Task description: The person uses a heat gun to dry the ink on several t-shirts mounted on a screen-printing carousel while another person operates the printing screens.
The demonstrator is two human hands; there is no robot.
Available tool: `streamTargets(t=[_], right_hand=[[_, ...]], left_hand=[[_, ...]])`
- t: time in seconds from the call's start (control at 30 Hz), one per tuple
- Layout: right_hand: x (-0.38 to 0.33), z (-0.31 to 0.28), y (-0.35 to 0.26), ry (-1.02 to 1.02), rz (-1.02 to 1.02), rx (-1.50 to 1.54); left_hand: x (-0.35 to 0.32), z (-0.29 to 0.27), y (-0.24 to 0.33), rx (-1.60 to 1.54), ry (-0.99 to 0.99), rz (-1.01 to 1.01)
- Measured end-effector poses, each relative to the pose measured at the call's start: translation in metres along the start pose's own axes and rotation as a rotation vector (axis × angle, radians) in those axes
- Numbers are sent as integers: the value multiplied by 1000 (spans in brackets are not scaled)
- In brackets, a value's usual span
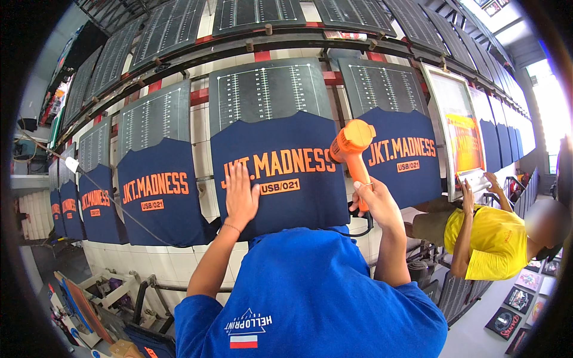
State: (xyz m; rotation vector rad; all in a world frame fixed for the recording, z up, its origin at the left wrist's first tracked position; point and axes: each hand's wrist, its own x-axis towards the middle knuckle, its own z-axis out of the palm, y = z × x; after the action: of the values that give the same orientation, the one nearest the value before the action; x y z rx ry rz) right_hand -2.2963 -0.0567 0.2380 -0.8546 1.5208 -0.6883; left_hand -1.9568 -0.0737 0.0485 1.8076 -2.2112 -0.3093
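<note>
Left hand (240,197) lay flat and open on the navy shirt (280,173), fingers spread over the left end of the orange print (279,167), holding nothing, just pressing the cloth down on its grey pallet board (265,89). Right hand (376,200) was closed around the handle of the orange heat gun (352,146), its nozzle pointed at the right end of the same print and close to the fabric (contact or a small gap, could not tell). The shirt sat on the centre board of the long row, directly ahead of the person. Progress, as a judgement: printing looked done on every shirt in view, since the shirt to the left (156,194) and the shirt to the right (403,155) both carried the same orange lettering, as did the smaller ones further left. What remained looked like the drying pass. Nothing in the frame showed which shirts were already dried, so the share done could not be read. At the right, a co-worker in a yellow shirt (492,241) had both hands on a framed screen (456,134) hinged over the next board, so that end may still have been in printing.
</note>
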Motion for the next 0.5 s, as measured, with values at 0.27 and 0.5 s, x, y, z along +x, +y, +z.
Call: streamTargets(t=[0.27, 0.5], right_hand=[[18, 3, -6, 3, -57, 19], [8, 2, -5, -76, -19, -27]], left_hand=[[64, 5, -32, 132, 93, -154], [34, 6, -17, 121, 27, -124]])
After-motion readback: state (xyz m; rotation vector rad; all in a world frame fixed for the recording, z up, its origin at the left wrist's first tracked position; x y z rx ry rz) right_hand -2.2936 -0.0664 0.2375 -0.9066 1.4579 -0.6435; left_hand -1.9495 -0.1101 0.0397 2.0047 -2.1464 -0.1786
